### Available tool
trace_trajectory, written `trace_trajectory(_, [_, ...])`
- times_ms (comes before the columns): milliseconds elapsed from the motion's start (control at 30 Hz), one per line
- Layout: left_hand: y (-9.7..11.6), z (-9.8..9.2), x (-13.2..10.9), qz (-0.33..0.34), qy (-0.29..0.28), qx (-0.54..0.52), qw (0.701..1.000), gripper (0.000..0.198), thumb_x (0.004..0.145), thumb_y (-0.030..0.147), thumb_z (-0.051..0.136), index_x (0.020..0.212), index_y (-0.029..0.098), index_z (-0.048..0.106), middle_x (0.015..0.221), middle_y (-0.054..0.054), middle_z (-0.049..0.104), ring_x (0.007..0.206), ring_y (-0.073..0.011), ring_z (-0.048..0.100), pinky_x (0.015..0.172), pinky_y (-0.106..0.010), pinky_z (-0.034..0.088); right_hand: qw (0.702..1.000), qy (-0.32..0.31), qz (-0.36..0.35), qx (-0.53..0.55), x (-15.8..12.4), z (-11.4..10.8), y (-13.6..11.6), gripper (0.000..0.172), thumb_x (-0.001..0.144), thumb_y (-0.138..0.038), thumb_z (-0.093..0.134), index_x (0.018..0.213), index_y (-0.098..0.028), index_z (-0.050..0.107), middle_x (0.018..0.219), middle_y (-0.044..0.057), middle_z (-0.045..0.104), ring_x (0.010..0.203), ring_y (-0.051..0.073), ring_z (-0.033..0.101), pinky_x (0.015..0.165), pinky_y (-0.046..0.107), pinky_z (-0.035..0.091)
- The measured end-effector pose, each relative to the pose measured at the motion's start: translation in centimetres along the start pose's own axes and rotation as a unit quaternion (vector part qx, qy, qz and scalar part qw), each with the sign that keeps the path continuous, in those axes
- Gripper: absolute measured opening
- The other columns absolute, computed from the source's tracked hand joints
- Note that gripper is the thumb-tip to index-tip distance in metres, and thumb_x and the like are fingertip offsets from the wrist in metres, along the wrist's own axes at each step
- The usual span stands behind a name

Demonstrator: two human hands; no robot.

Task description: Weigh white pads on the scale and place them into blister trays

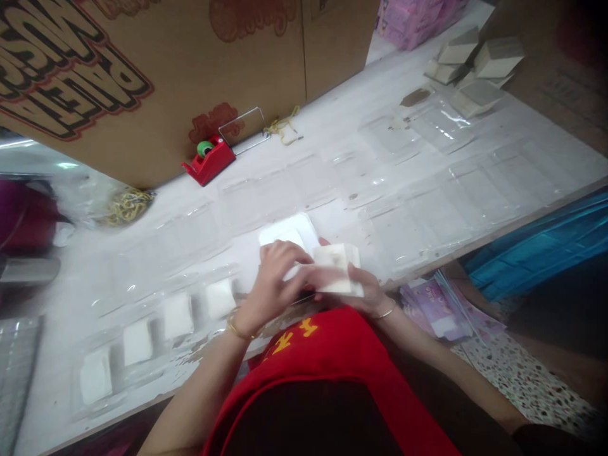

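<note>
My right hand [363, 290] grips a thick stack of white sheets [336, 269] from the side and below, in front of my body. My left hand [280, 272] is at the near end of that stack, its thumb blurred over the top. Something white, apparently a thin batch of the same sheets [291, 272], shows between its thumb and fingers; blur hides the detail. Just beyond my hands lies a white, rounded, flat object [304, 227] on the table. To the left, several white stacks [178, 315] rest on clear plastic sleeves in a row.
Rows of clear plastic sleeves [408, 221] cover much of the white table. A red tape dispenser [211, 159] stands by a large cardboard box [190, 69]. Yellow ties [128, 206] lie at left. More stacks [479, 95] and pink packages [413, 22] sit at the far right.
</note>
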State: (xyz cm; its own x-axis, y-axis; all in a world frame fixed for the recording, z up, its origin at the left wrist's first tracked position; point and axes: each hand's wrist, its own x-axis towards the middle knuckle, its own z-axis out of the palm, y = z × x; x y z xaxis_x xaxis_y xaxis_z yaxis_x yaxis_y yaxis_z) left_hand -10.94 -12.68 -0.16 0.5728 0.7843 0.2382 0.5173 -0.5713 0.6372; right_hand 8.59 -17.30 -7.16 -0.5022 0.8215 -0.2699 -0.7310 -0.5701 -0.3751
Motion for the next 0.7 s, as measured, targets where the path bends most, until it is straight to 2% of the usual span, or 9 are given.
trace_trajectory(67, [1.1, 0.2, 0.2, 0.056, -0.027, 0.052, 0.997, 0.009, 0.094, 0.023, 0.058, 0.102, 0.021, 0.060, 0.101, -0.005, 0.065, 0.093, -0.0196, 0.057, 0.084, -0.039, 0.035, 0.999, -0.018, -0.004, 0.036, 0.2, 0.4, 0.5, 0.088, 0.071, -0.053, 0.077, 0.146, -0.026, 0.038, 0.126, 0.009, 0.063, 0.097, 0.027, 0.068, 0.080, 0.042, 0.058])
trace_trajectory(100, [1.2, 0.1, 0.3, 0.072, -0.018, 0.067, 0.995, 0.012, 0.093, 0.023, 0.060, 0.105, 0.021, 0.060, 0.103, -0.006, 0.065, 0.095, -0.0198, 0.057, 0.084, -0.039, 0.036, 0.998, -0.032, -0.003, 0.048, 0.2, 0.4, 0.6, 0.091, 0.070, -0.056, 0.077, 0.146, -0.027, 0.038, 0.126, 0.010, 0.063, 0.097, 0.027, 0.068, 0.080, 0.043, 0.058])
trace_trajectory(167, [0.4, -0.5, 0.4, 0.070, 0.056, 0.069, 0.994, 0.013, 0.091, 0.022, 0.061, 0.105, 0.022, 0.061, 0.101, -0.005, 0.066, 0.094, -0.0194, 0.059, 0.084, -0.039, 0.040, 0.996, -0.067, 0.012, 0.057, 0.0, 0.3, 0.6, 0.096, 0.067, -0.059, 0.078, 0.148, -0.028, 0.035, 0.128, 0.011, 0.061, 0.097, 0.029, 0.068, 0.080, 0.047, 0.057])
trace_trajectory(267, [-1.8, -2.5, 0.3, -0.007, 0.192, 0.035, 0.981, 0.003, 0.091, 0.021, 0.062, 0.094, 0.022, 0.063, 0.090, -0.002, 0.066, 0.089, -0.0173, 0.061, 0.080, -0.035, 0.046, 0.994, -0.096, 0.014, 0.042, -0.5, -0.5, -0.2, 0.099, 0.069, -0.056, 0.077, 0.150, -0.032, 0.026, 0.134, 0.014, 0.057, 0.099, 0.033, 0.069, 0.078, 0.049, 0.056])
trace_trajectory(367, [-3.6, -3.9, -0.2, -0.088, 0.236, 0.007, 0.968, 0.005, 0.090, 0.022, 0.063, 0.086, 0.020, 0.063, 0.087, -0.001, 0.066, 0.085, -0.0155, 0.061, 0.077, -0.032, 0.047, 0.994, -0.105, -0.012, 0.030, -0.9, -1.3, -1.3, 0.095, 0.072, -0.053, 0.074, 0.150, -0.026, 0.026, 0.131, 0.017, 0.059, 0.099, 0.033, 0.069, 0.077, 0.047, 0.055])
trace_trajectory(467, [-4.3, -3.5, -0.5, -0.114, 0.192, -0.016, 0.975, 0.006, 0.090, 0.026, 0.064, 0.090, 0.020, 0.066, 0.090, -0.002, 0.067, 0.086, -0.0153, 0.061, 0.077, -0.030, 0.048, 0.988, -0.146, -0.034, 0.031, -0.6, -1.8, -1.7, 0.090, 0.073, -0.051, 0.073, 0.147, -0.021, 0.032, 0.122, 0.017, 0.063, 0.095, 0.032, 0.069, 0.074, 0.045, 0.056])
trace_trajectory(567, [-4.0, -1.5, -0.3, -0.149, 0.096, -0.076, 0.981, 0.021, 0.092, 0.033, 0.060, 0.108, 0.020, 0.066, 0.107, -0.006, 0.068, 0.093, -0.0165, 0.062, 0.081, -0.031, 0.050, 0.983, -0.180, -0.035, 0.027, 0.1, -2.4, -1.3, 0.082, 0.072, -0.054, 0.072, 0.139, -0.018, 0.042, 0.115, 0.015, 0.066, 0.092, 0.030, 0.069, 0.072, 0.043, 0.057])
trace_trajectory(633, [-3.4, 0.3, 0.0, -0.179, 0.025, -0.148, 0.972, 0.030, 0.094, 0.038, 0.057, 0.118, 0.021, 0.064, 0.118, -0.008, 0.067, 0.097, -0.0181, 0.063, 0.082, -0.031, 0.051, 0.985, -0.171, -0.021, 0.006, 0.6, -2.8, -0.9, 0.077, 0.070, -0.059, 0.071, 0.128, -0.014, 0.051, 0.111, 0.017, 0.067, 0.089, 0.029, 0.069, 0.073, 0.042, 0.057])
trace_trajectory(700, [-2.6, 1.8, 0.2, -0.203, -0.043, -0.247, 0.946, 0.036, 0.096, 0.041, 0.053, 0.124, 0.021, 0.062, 0.107, -0.007, 0.070, 0.090, -0.0188, 0.066, 0.081, -0.032, 0.053, 0.989, -0.150, -0.005, -0.018, 0.9, -3.2, -0.5, 0.073, 0.069, -0.063, 0.070, 0.117, -0.011, 0.058, 0.107, 0.017, 0.069, 0.086, 0.027, 0.069, 0.073, 0.040, 0.057])
